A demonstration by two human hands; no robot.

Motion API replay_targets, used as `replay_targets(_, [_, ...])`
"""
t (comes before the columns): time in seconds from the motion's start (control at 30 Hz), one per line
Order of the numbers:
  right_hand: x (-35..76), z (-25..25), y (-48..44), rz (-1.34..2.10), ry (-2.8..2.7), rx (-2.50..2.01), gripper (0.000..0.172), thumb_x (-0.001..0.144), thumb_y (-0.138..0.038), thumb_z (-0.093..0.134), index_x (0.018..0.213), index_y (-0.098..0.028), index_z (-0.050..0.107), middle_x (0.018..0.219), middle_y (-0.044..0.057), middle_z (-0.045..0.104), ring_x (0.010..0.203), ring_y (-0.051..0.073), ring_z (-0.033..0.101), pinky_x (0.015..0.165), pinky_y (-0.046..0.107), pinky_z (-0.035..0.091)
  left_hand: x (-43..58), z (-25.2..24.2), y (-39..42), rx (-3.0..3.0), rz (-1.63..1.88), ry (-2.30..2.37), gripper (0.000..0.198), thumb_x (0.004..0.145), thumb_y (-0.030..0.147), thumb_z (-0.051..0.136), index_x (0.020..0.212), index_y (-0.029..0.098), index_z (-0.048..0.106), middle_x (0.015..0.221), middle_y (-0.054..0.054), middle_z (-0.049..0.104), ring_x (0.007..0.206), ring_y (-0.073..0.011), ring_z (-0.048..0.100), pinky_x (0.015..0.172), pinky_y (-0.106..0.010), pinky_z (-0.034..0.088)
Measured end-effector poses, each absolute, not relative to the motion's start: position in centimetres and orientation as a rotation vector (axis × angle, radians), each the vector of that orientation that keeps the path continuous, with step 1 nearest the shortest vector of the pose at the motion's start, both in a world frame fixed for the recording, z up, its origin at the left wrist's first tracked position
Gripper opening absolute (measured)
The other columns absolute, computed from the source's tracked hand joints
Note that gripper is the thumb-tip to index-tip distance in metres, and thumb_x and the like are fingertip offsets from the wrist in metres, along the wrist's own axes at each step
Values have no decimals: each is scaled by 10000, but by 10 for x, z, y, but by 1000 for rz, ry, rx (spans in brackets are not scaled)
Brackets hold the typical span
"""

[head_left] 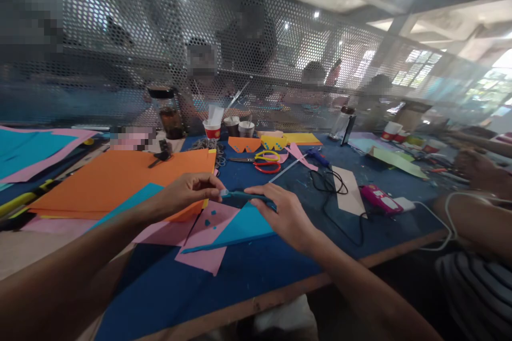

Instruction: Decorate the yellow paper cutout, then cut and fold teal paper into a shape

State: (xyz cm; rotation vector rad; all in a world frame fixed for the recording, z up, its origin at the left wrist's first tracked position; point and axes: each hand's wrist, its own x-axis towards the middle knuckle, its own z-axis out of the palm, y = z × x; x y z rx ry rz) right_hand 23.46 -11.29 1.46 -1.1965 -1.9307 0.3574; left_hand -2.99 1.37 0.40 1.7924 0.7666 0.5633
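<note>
My left hand [196, 190] is closed, its fingertips pinching a small whitish piece [224, 192]. This meets the end of a slim dark-blue piece [240, 195], which could be paper seen edge-on; I cannot tell. My right hand [284, 210] is closed on the other end of that blue piece, fingers over it and thumb beneath. Just below my hands, a folded sheet of bright blue paper [244, 226] lies over pink paper [202, 265]. Tiny blue paper bits [207, 222] are scattered on the pink. Orange paper sheets [120, 176] are stacked beside my left forearm.
Red-and-yellow-handled scissors [267, 167] lie beyond my hands, near orange [243, 144] and yellow paper cutouts [274, 142]. A blue glue gun [319, 157] has a black cord. Paper cups, a glass jar [172, 120] and a magenta box [380, 199] stand around. Another person's arm [468, 213] is at right.
</note>
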Motion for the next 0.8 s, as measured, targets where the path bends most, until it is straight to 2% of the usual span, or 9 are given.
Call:
replay_targets(0.17, [233,10,-112,277,-1993,-1220,235,1044,-172,613,1240,-223,733,1141,48,772,1066,196,721,954,326,540,-27,2,10,1798,544,772,306,893,515,774,972,219,766,893,-39,778,896,-211,732,880,-342,572])
replay_targets(0.47, [238,22,-112,195,-2049,-1188,245,1061,-181,589,1269,-233,707,1147,57,768,1082,208,719,979,343,544,-25,6,9,1785,595,769,320,861,533,798,966,233,762,851,-21,772,855,-192,723,807,-307,541])
replay_targets(0.8, [240,18,-113,208,-2052,-1212,229,1050,-160,599,1239,-214,718,1135,61,768,1068,211,722,967,348,549,-25,3,9,1725,588,819,307,841,517,820,954,236,768,887,-15,768,880,-186,728,826,-302,545])
